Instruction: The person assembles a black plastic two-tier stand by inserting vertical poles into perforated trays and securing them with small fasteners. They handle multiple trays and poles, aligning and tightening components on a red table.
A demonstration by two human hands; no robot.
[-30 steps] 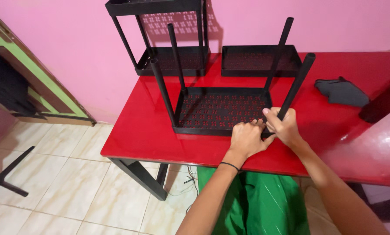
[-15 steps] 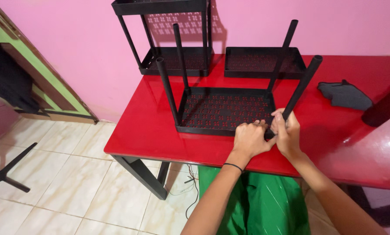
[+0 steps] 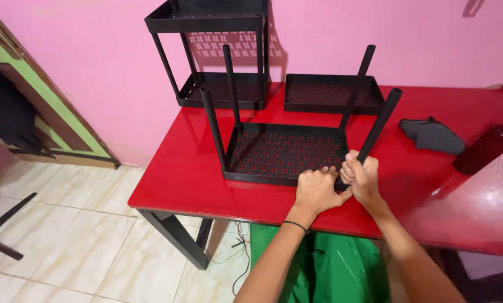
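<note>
Bright, sharp; glare on red table (image 3: 476, 207) (right).

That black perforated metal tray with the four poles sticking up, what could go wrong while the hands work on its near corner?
The right hand grips the leaning black pole at the black perforated metal tray's near right corner; it could seat crooked. The left hand presses on the tray's edge beside that joint, so fingers might get pinched. The tray lies near the glossy red table's front edge and might slide off.

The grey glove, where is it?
In the head view, the grey glove lies on the right side of the red table, between the loose black tray and a dark bottle.
</note>
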